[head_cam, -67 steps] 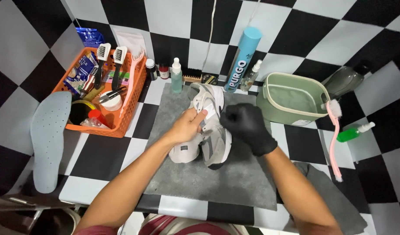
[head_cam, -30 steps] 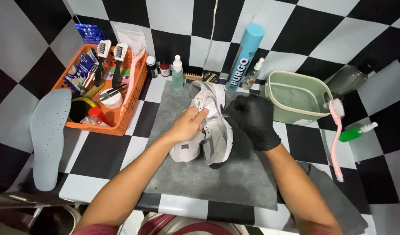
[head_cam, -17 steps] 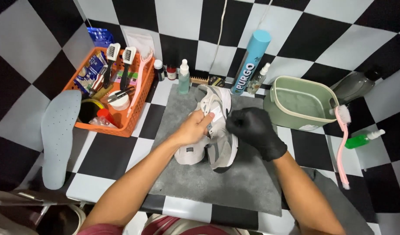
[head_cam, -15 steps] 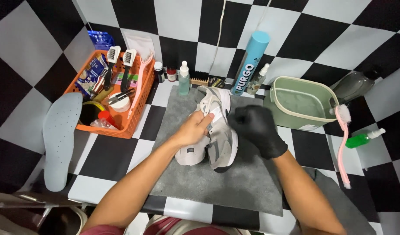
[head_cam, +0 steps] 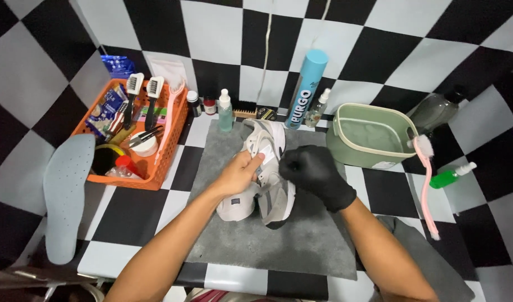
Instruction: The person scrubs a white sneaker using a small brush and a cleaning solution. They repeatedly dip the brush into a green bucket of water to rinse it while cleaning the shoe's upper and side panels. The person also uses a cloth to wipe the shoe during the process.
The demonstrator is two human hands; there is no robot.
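A grey and white sneaker point(head_cam: 265, 184) lies on a grey mat point(head_cam: 267, 240) in the middle of the checkered table. My bare left hand point(head_cam: 240, 170) grips the sneaker's tongue and upper from the left. My right hand point(head_cam: 312, 173), in a black glove, is closed against the sneaker's right side near the laces; what its fingers pinch is hidden.
An orange basket point(head_cam: 167, 145) with brushes and small jars stands at the left, a grey insole point(head_cam: 66, 196) beside it. Behind the mat stand a tall blue spray can point(head_cam: 305, 89) and small bottles. A green tub point(head_cam: 368, 137), a pink brush point(head_cam: 424, 179) and a green bottle point(head_cam: 449, 176) sit at the right.
Both hands stay on the sneaker, with the gloved right hand shifting slightly along its side. The view has drifted a little.
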